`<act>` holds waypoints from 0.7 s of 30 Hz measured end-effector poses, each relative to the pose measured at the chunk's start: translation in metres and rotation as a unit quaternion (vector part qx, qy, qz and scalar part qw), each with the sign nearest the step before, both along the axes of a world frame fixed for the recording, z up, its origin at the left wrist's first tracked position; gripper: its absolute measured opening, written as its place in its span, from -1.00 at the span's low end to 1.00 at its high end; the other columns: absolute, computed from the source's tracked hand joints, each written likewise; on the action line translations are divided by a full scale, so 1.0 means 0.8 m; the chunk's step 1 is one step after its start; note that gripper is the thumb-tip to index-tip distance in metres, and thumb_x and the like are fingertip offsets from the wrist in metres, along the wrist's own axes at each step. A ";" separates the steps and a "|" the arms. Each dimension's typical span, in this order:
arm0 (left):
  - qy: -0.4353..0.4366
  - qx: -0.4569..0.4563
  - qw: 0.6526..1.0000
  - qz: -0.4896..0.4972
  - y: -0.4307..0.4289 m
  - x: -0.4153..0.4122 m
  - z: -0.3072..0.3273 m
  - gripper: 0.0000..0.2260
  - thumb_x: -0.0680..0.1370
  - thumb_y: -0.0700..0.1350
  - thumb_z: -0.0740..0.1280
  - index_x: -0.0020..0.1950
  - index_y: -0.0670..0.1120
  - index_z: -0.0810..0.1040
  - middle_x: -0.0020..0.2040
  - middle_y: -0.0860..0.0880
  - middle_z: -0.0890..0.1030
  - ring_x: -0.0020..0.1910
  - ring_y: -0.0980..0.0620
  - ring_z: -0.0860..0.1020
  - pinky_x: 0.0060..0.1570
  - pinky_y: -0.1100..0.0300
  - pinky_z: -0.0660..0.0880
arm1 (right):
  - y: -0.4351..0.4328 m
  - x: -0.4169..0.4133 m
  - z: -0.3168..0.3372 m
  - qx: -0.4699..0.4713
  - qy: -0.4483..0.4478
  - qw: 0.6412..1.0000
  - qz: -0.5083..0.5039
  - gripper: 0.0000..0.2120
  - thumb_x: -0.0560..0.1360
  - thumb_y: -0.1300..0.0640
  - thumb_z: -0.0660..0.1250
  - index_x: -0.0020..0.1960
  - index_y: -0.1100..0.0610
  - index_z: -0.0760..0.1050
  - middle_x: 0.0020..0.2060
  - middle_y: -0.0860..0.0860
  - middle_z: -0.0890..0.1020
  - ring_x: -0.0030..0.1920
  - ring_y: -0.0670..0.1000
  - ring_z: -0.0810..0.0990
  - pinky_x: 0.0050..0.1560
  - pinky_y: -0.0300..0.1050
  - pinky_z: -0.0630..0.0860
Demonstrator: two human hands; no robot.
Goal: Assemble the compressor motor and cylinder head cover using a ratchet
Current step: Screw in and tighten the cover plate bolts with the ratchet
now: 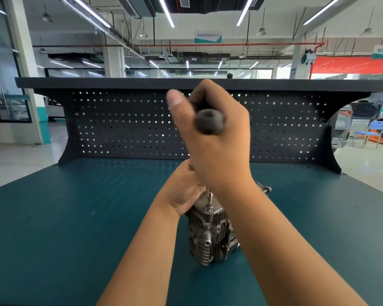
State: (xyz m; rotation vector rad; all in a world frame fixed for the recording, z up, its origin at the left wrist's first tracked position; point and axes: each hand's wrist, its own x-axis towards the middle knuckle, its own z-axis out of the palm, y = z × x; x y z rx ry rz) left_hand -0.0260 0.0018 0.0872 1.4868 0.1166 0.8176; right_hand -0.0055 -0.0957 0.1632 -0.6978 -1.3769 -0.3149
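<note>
— Right, starting with the right hand [215, 138]?

— Raised high over the middle of the desk, close to the camera. Curled tight round a dark grey round-ended tool handle [209, 121], butt end toward the lens. Thumb stuck out up and to the left, blurred.

— Anything visible below that handle?

— Mostly covered by the wrist. Under it, just a thin steel shaft [209, 200], upright, lower end seated on a small round fitting on top of the grey finned cast-metal compressor body [208, 237]. Cannot tell whether joined to the handle above.

— And where exactly, the compressor body?

— Standing on the teal-green desk [75, 217], about centre, nearer the front edge than the back, directly beneath both forearms. Cooling fins low on the side facing the camera, a short tube-like port just above them.

— Left hand [181, 191]?

— Pressed against the upper left and far side of the compressor body, palm on the metal. Fingers out of sight behind the right wrist, so cannot tell whether wrapped round the casting or laid flat on it.

— Behind all that?

— Black perforated back panel [131, 124] rising from the far edge of the desk, capped by a dark shelf. Off to the right, well beyond the desk, a blue chair [377, 127] on the workshop floor.
</note>
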 end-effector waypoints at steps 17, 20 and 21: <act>0.010 0.108 0.993 -0.036 -0.001 -0.001 -0.003 -0.68 0.41 0.28 0.33 -0.24 0.05 0.63 -0.50 0.06 0.50 -0.51 0.12 0.47 0.25 -0.27 0.32 | 0.006 0.091 -0.001 0.026 0.332 0.825 0.456 -0.77 0.33 0.25 0.15 -0.49 0.10 0.26 -0.57 -0.02 0.23 -0.49 -0.01 0.18 -0.40 -0.16 0.23; -0.007 0.111 0.994 -0.015 0.002 -0.002 -0.003 -0.69 0.28 0.27 0.46 -0.25 0.05 0.63 -0.47 0.04 0.54 -0.49 0.10 0.49 -0.03 0.07 0.49 | -0.006 0.069 -0.003 0.039 0.217 0.935 0.278 -0.73 0.31 0.25 0.21 -0.51 0.00 0.35 -0.57 -0.09 0.34 -0.47 -0.03 0.25 -0.38 -0.16 0.23; -0.022 0.104 0.994 -0.022 0.002 -0.002 -0.003 -0.70 0.25 0.23 0.50 -0.25 0.03 0.64 -0.45 0.03 0.55 -0.48 0.10 0.50 -0.18 0.19 0.51 | -0.010 0.058 -0.004 0.043 0.163 0.965 0.201 -0.76 0.31 0.20 0.25 -0.50 -0.01 0.37 -0.56 -0.12 0.34 -0.46 -0.07 0.28 -0.38 -0.19 0.24</act>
